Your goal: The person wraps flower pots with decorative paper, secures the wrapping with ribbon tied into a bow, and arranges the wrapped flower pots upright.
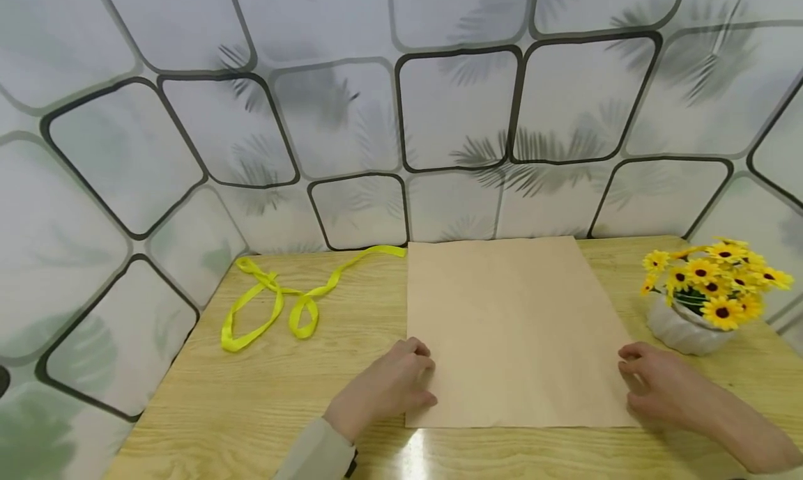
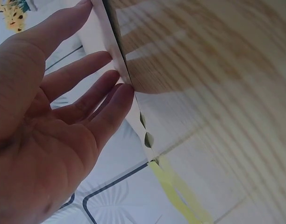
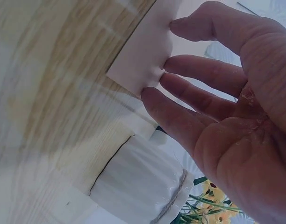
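Observation:
A sheet of brown kraft paper (image 1: pixel 508 327) lies flat on the wooden table, its far edge close to the wall. My left hand (image 1: pixel 398 379) rests its fingertips on the sheet's left edge near the front corner. At the right edge, also near the front, my right hand (image 1: pixel 668 386) touches the paper with loosely bent fingers. Fingertips (image 2: pixel 124 93) meet the paper's edge in the left wrist view, the palm turned toward the camera. In the right wrist view, the paper (image 3: pixel 143 56) dips slightly under the fingertips.
A yellow ribbon (image 1: pixel 235 343) lies in loose loops left of the paper, one end reaching its far left corner. To the right stands a white pot (image 1: pixel 684 330) of yellow artificial-looking flowers (image 1: pixel 721 278). A patterned wall covering (image 1: pixel 351 118) rises behind the table (image 1: pixel 251 410).

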A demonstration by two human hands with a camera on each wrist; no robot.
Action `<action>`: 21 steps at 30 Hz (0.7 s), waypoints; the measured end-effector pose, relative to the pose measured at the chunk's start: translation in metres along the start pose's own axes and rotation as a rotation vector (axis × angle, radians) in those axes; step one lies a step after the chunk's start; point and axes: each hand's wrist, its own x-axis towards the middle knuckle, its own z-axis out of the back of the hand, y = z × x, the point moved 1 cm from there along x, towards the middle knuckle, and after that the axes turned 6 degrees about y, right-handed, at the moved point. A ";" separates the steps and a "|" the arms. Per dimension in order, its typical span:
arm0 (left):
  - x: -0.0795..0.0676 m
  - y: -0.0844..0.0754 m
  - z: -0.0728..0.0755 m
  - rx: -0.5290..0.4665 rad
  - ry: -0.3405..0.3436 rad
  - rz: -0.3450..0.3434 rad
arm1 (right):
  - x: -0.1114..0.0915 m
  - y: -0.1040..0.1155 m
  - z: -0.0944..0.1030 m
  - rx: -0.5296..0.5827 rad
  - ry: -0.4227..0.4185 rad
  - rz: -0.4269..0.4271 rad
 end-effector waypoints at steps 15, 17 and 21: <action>-0.011 0.011 0.000 -0.111 0.007 0.003 | -0.020 0.002 0.014 0.133 -0.188 -0.107; -0.012 0.011 0.000 -0.113 0.008 0.004 | -0.026 -0.001 0.022 0.122 -0.199 -0.161; -0.013 0.011 0.000 -0.106 0.002 0.003 | -0.039 -0.012 0.032 0.096 -0.187 -0.288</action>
